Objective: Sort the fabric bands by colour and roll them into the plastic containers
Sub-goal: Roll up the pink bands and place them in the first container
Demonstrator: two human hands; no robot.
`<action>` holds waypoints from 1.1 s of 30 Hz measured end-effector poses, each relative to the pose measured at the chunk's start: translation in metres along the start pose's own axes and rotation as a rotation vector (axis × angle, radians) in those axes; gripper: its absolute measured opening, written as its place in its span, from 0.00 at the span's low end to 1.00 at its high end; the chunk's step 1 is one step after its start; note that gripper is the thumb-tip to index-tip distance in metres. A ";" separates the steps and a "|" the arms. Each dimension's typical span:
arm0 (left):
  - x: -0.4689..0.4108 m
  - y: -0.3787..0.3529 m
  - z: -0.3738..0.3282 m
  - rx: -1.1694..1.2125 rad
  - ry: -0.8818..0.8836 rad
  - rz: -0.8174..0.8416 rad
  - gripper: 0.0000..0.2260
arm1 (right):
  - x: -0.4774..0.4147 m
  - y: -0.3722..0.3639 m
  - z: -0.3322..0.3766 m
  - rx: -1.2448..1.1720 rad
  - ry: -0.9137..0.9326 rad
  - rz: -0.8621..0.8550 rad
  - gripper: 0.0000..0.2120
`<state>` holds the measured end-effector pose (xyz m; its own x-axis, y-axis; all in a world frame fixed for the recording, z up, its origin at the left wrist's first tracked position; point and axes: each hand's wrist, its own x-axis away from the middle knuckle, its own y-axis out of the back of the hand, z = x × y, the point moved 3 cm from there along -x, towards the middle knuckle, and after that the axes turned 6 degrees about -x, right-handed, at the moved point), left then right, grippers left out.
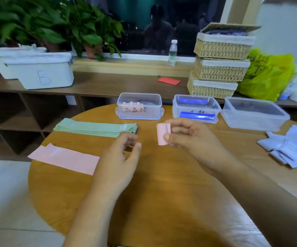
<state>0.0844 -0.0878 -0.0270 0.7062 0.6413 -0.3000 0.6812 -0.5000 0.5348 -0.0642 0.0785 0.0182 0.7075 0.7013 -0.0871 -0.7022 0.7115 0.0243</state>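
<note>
Round wooden table (162, 184) below a shelf with wicker baskets (220, 68) and a water bottle (172, 52). A green band stack (96, 128) lies just beyond the left hand (119, 157), a flat pink band (64, 157) to its left, and pale blue bands (286, 148) far right. Three clear tubs at the back: the left tub (155, 106) holds pink rolls (133, 106), the middle tub (176, 108) blue rolls (193, 101), and the right tub (254, 120) something dark I cannot make out. The right hand (188, 136) pinches a rolled pink band (162, 134) above the table. The left hand is loosely curled and holds nothing.

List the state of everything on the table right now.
right hand, pinching a rolled pink band
left hand, loosely curled, empty
flat pink band, unrolled on table
green bands, stacked flat, unrolled
left container, open, pink rolls inside
middle container, blue rolls inside
pale blue bands, heaped, unrolled
</note>
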 end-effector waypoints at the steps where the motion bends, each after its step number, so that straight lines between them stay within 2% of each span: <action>1: -0.004 0.004 0.005 -0.063 0.004 0.008 0.06 | -0.015 -0.005 0.005 -0.003 -0.009 0.005 0.16; 5: -0.022 0.013 0.029 -0.160 0.039 0.045 0.05 | -0.094 -0.020 0.011 0.065 -0.015 -0.069 0.18; 8: -0.028 0.013 0.051 -0.201 0.077 0.052 0.05 | -0.164 -0.024 0.002 0.120 -0.046 -0.183 0.14; 12: -0.032 0.007 0.071 -0.227 0.116 0.063 0.06 | -0.248 -0.022 -0.015 0.491 -0.069 -0.265 0.07; 15: -0.035 0.006 0.072 -0.248 0.126 0.056 0.08 | -0.289 -0.025 -0.026 0.818 -0.148 -0.245 0.11; 18: -0.038 0.005 0.071 -0.265 0.116 -0.010 0.09 | -0.312 -0.035 -0.037 1.021 -0.201 -0.194 0.15; 24: -0.036 0.000 0.070 -0.290 0.136 0.026 0.09 | -0.338 -0.046 -0.055 1.217 -0.220 -0.219 0.08; 33: -0.033 0.001 0.063 -0.293 0.154 0.034 0.10 | -0.341 -0.049 -0.052 1.282 -0.276 -0.094 0.12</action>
<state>0.0737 -0.1465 -0.0667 0.6748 0.7189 -0.1667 0.5572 -0.3482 0.7539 -0.2753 -0.1984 -0.0053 0.8492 0.5246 0.0610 -0.1847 0.1867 0.9649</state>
